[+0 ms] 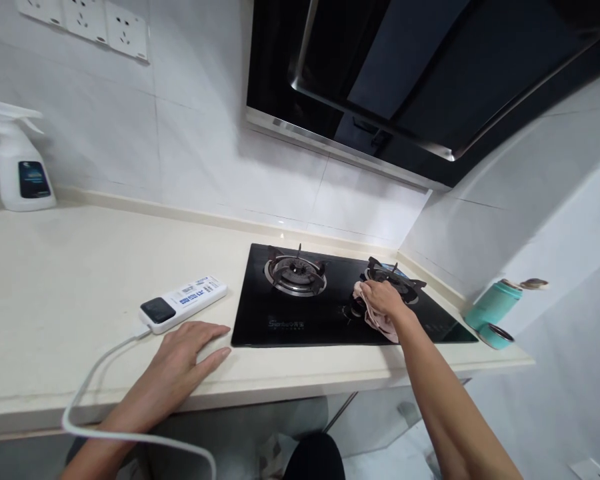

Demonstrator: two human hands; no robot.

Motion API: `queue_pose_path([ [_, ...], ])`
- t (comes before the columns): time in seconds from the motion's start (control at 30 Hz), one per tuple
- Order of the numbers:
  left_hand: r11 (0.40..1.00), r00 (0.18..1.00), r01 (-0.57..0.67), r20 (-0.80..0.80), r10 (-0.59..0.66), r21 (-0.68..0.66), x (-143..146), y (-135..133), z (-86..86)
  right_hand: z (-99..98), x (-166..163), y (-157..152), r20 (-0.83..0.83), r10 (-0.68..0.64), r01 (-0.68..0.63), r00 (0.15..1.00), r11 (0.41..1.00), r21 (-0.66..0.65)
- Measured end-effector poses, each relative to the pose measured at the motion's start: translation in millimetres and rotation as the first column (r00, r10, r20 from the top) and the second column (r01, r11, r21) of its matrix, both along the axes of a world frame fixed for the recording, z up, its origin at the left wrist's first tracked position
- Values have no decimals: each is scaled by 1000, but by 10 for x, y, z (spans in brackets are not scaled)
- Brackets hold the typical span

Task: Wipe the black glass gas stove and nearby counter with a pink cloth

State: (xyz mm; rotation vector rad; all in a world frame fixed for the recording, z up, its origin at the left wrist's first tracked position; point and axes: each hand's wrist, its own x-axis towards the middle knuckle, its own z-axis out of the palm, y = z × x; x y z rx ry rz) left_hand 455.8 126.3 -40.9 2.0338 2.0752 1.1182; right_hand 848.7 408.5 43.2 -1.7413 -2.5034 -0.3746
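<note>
White cable (pixel 130 437) looped off the counter edge closest to the viewer and ran up to a power strip (pixel 184 303) lying on the counter (pixel 80 267). Left hand (pixel 183 353) rested palm down just in front of that strip, fingers straight and spread, gripping nothing; could not tell whether it touched the strip. Right hand (pixel 383 298) was curled over a pinkish cloth (pixel 380 321), pressing it onto the black glass stove (pixel 300 320) just in front of the right burner (pixel 395 275), by the knobs. Judged the wiping to be part-way: glass in front of the left burner (pixel 295 272) looked glossy and free of marks, but whether it had been gone over could not be told. Both burner grates sat in place, so the glass beneath them seemed yet to be reached. Counter was pale stone, with a raised lip at the back. Spray bottle (pixel 20 167) stood against the wall at far left, well apart from the stove. Teal flask (pixel 493 303) and its cup (pixel 495 335) sat at the right end, near the stove. White tiled walls (pixel 205 147), a row of sockets (pixel 87 20) up high, and a dark range hood (pixel 405 80) slanting over the burners.
</note>
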Motion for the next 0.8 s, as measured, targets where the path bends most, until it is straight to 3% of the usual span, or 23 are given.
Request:
queue_pose_path([
  [0.13,1000,1000,7,-2,-7,-7,2,-20,-4,-42,-24,-173,26,10,-11,1000,999,48],
  [0.43,1000,1000,18,22,-18,0,2,-37,-24,-228,33,-628,-69,-106,115,992,981,159],
  [0.6,999,999,24,-24,-24,21,6,-27,-26,-344,291,-951,-174,-164,186,971,976,115],
  [0.8,999,998,37,-59,-35,33,4,-16,-71,-390,715,-1159,-123,-199,206,972,977,49],
])
